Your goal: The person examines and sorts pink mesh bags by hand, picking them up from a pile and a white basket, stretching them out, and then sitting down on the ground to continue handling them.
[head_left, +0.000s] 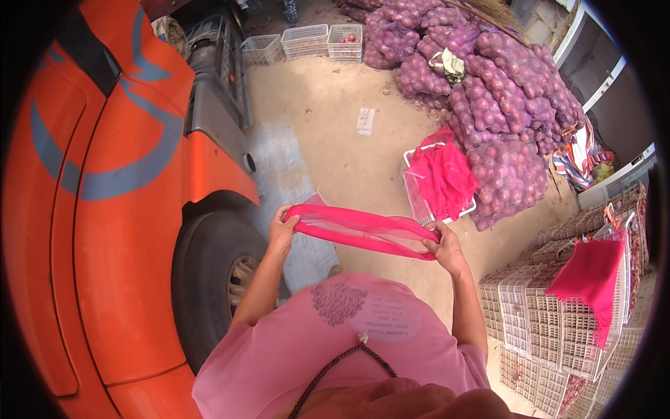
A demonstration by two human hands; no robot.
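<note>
Both hands, left hand (pixel 283 234) at nine o'clock, right hand (pixel 441 246) at three, grip and stretch the pink mesh bag (pixel 363 232) mouth; opening it wider seems next

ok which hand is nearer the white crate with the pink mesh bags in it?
Right. The right hand grips the stretched pink mesh bag just below the white crate; the left hand holds the bag's far end, toward the truck tyre.
</note>
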